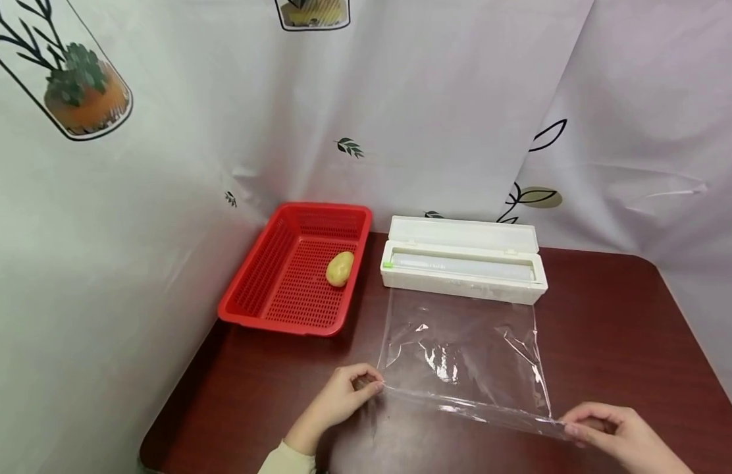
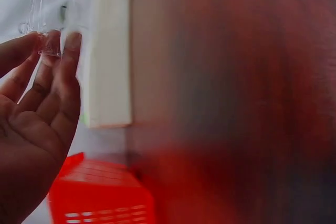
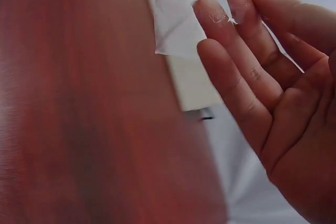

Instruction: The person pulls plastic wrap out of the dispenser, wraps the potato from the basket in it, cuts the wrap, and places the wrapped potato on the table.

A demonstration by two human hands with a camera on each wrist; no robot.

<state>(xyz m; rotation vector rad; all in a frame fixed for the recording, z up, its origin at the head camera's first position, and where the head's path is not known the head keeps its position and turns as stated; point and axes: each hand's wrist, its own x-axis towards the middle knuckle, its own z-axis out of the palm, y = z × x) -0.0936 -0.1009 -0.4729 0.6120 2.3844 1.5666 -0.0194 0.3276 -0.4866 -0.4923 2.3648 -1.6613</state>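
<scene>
A sheet of clear plastic wrap (image 1: pixel 461 355) stretches from a white wrap dispenser (image 1: pixel 461 289) toward the person, its near edge held between both hands. My left hand (image 1: pixel 345 395) pinches the near left corner between thumb and fingers; the left wrist view shows the film (image 2: pixel 50 45) at the fingertips. At the near right corner, my right hand (image 1: pixel 617 431) pinches the film likewise, and in the right wrist view a flap of wrap (image 3: pixel 176 19) hangs beside the fingers. The dispenser's lid (image 1: pixel 461 234) is raised, and a wrap roll (image 1: pixel 461 264) lies inside.
Left of the dispenser, a red plastic basket (image 1: pixel 277 324) contains one potato (image 1: pixel 339 268). Both stand toward the back of a dark reddish-brown table (image 1: pixel 609 329). A pale printed curtain (image 1: pixel 437 131) hangs behind and along the left side.
</scene>
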